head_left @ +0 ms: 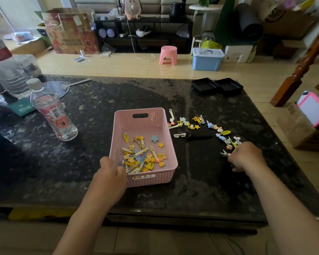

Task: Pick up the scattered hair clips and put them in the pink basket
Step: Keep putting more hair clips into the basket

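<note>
Resting on the table point(99, 162): basket point(170, 163), part-filled with clips point(142, 157). Left hand point(111, 173) curled over its near-left corner, hiding that rim. Loose clips point(197, 124) strewn just right; right hand point(245, 156) closed among them, its catch unclear.

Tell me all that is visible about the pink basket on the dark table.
The pink basket is a rectangular bin that looks like plastic, with perforated walls, rounded corners and a slot handle cut in each short end. It stands upright and open on the dark speckled table, a little left of centre. Many small hair clips lie on its floor, mostly yellow, some blue and pink. The left hand grips its near left corner. More clips lie scattered on the table to its right, apart from it.
</note>
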The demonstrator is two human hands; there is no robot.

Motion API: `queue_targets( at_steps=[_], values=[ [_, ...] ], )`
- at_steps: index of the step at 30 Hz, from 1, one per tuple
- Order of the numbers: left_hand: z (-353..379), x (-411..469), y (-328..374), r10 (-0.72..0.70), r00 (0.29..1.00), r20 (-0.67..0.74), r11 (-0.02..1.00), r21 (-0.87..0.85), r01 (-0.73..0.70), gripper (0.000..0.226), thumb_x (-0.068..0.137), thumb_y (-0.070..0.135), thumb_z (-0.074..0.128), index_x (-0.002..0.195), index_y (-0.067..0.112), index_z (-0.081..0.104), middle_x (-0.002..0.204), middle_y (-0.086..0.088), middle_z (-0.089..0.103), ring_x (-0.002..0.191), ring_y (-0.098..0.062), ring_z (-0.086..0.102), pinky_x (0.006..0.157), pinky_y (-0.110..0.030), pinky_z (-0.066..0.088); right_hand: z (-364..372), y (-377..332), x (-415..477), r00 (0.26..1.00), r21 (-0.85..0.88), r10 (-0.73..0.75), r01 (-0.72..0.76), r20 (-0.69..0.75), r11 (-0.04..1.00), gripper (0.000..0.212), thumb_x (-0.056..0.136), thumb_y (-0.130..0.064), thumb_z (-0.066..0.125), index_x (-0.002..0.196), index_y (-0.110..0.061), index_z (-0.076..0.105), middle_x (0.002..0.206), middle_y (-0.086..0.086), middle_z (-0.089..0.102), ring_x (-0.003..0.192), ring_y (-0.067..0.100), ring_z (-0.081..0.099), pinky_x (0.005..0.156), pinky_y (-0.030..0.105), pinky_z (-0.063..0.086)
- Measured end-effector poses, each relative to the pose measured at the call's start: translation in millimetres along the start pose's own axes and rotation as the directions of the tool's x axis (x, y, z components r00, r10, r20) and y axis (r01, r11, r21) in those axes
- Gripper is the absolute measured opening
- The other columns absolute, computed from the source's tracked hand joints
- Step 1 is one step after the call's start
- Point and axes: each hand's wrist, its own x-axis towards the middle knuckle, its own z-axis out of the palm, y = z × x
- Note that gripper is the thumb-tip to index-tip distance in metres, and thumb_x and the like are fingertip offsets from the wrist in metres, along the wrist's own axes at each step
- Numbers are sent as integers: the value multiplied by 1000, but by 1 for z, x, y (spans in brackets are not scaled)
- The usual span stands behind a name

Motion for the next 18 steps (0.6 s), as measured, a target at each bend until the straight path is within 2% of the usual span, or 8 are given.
queue_targets(
  at_steps=[2,4,7,10,13,15,18],
  values=[
    [1,1,-1,17,1000,-17,1000,0,-17,22,94,19,44,113,7,42,68,2,46,54,-7,43,40,3,38,-3,-3,-5,996,193,-69,57,58,979,10,82,-6,75,91,-8,71,85,12,69,71,23,72,71,41,63],
    [1,1,0,-5,1000,-22,1000,-15,5,22,94,19,44,113,8,42,68,2,47,54,-7,43,41,3,37,-7,-12,-14,980,379,-189,150,67,913,9,83,0,72,86,-8,70,89,14,68,74,24,71,70,40,63],
    [0,1,0,3,999,-33,1000,-16,-3,21,94,18,43,113,9,41,68,2,46,55,-8,42,47,6,37,-9,-34,-43,911,515,-412,347,13,784,9,86,1,69,86,-8,70,84,15,69,70,21,69,62,33,62],
    [1,1,0,16,999,-47,1000,-17,-17,19,94,18,44,112,11,41,68,2,46,55,-7,42,46,5,37,-1,-58,-69,822,557,-569,487,-32,672,14,84,-2,71,78,-14,70,77,15,71,61,20,67,64,40,63],
    [1,1,-1,18,999,-42,1000,-5,-18,19,94,19,44,111,12,41,68,2,47,54,-7,44,40,1,39,13,-76,-92,735,555,-675,588,-62,589,13,83,-9,73,76,-20,71,67,5,72,55,19,69,63,44,63],
    [1,2,-1,17,999,-37,1000,0,-17,17,94,20,44,109,14,40,69,2,48,54,-7,45,39,0,39,20,-82,-106,662,525,-748,656,-54,543,2,85,-19,75,85,-18,74,68,-1,72,56,16,70,60,38,62],
    [1,1,-1,21,999,-38,1000,2,-21,13,93,21,44,104,19,37,68,2,48,54,-7,45,36,-1,39,27,-87,-114,589,516,-808,699,-22,495,20,88,-26,72,106,-17,73,81,-5,70,64,9,68,60,28,58]
  ],
)
